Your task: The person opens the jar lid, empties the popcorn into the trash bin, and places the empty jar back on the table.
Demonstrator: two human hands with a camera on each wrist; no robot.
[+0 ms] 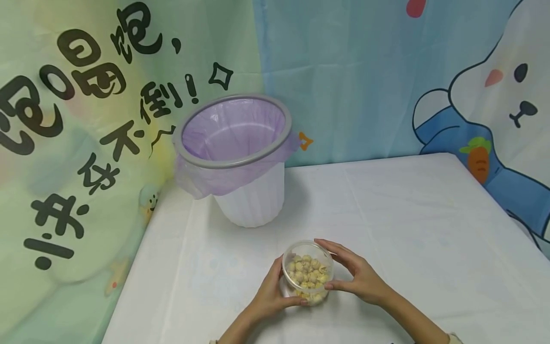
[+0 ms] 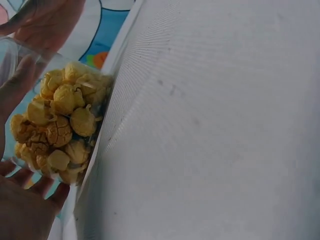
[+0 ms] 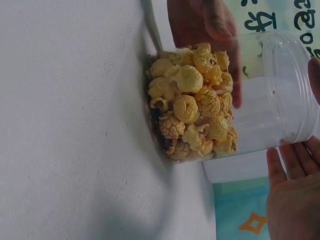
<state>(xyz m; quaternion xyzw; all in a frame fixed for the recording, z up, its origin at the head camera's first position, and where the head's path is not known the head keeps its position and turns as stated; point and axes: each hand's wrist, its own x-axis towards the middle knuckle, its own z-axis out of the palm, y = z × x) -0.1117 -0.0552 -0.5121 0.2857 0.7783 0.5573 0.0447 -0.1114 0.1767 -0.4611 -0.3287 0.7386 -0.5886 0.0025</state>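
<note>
A clear plastic jar stands on the white-covered table, partly filled with round yellow popcorn. My left hand grips its lower left side, with the thumb across the front. Around the right of the rim, my right hand holds on with the thumb in front and the fingers behind. In the right wrist view the popcorn lies in the base half, below a bare clear wall and rim. Whether a clear lid covers the top I cannot tell.
Behind the jar, to the left, stands a white bin with a grey rim and a purple liner bag. A white cloth covers the table. Printed curtains with large black characters and a cartoon animal hang at the back and left.
</note>
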